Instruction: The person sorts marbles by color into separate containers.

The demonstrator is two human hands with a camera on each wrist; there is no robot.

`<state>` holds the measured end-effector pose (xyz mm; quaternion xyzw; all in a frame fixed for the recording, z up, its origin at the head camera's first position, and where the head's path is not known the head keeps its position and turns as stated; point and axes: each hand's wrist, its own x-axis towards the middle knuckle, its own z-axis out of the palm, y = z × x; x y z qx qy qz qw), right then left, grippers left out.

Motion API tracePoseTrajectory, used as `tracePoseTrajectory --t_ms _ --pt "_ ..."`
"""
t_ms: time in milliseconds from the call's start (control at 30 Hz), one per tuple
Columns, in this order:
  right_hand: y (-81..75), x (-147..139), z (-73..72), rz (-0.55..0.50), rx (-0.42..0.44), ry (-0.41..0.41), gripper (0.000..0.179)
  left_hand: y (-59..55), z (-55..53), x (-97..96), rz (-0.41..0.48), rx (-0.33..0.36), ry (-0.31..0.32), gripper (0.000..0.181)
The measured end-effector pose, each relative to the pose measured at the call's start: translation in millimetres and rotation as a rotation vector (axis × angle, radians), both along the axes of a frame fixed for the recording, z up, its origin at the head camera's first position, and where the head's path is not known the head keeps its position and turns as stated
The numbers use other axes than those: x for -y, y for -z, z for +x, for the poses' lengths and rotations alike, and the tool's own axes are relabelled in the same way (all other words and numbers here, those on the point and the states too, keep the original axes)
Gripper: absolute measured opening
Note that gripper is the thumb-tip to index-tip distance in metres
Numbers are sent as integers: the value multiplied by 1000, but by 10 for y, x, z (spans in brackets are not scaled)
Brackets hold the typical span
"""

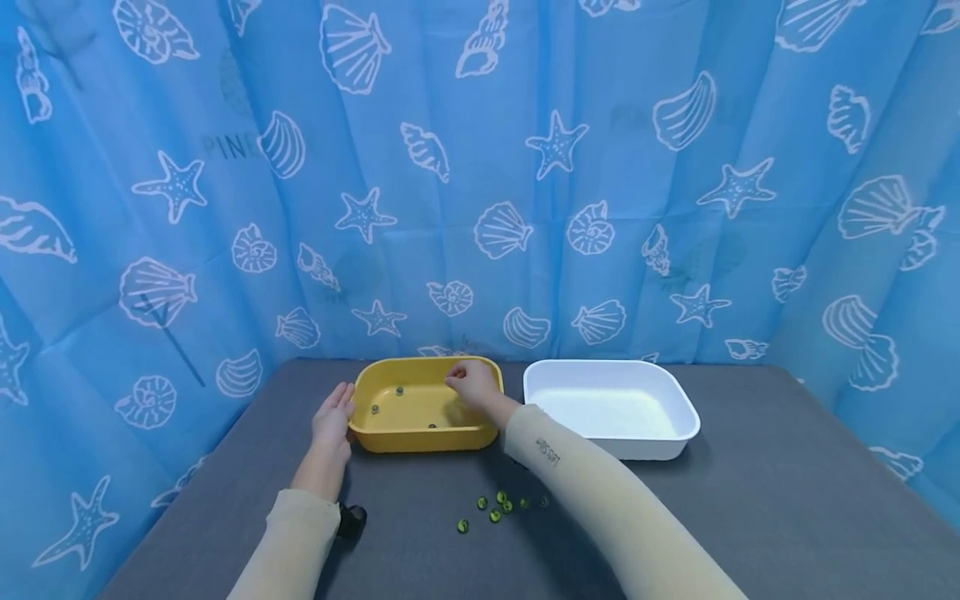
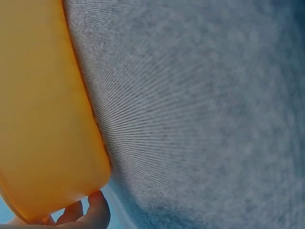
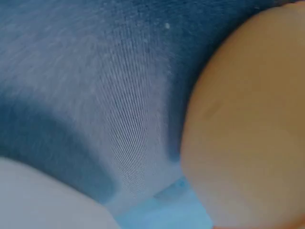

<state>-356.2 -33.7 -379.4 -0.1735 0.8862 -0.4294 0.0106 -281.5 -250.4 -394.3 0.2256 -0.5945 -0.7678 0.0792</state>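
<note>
Yellow tray (image 1: 427, 441) looked smooth plastic, white tray (image 1: 606, 410) likewise, worktop (image 1: 735, 533) was matt textured cloth, curtain (image 1: 465, 187) was creased fabric

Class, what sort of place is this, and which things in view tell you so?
Probably an indoor tabletop workspace, perhaps screened off from a larger room: a blue seashell curtain hangs behind a grey table, which bears a yellow tray and a white tray.
</note>
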Motion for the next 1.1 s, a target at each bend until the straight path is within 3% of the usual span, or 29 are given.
tracePoseTrajectory --t_ms 133,267,433,633,833,1000,1100 --pt "-134 -115 100 -65 -36 44 18 1 3 -19 -5 -9 -14 52" --pt "-266 -283 275 -97 -65 34 17 4 4 -28 6 -22 -39 54" --pt "-381 -616 526 -53 -122 -8 15 22 6 3 12 -3 -75 55" --pt "-426 -1129 731 37 -192 -53 17 -7 47 24 -60 6 -51 53" --pt "-415 -1638 812 63 -263 -33 22 -104 177 51 -148 -35 -68 51" --pt "-441 -1983 848 69 -290 8 26 -124 343 128 -216 0 -90 51" --pt "-455 -2178 861 86 -297 39 31 -140 441 169 -236 17 -25 54"
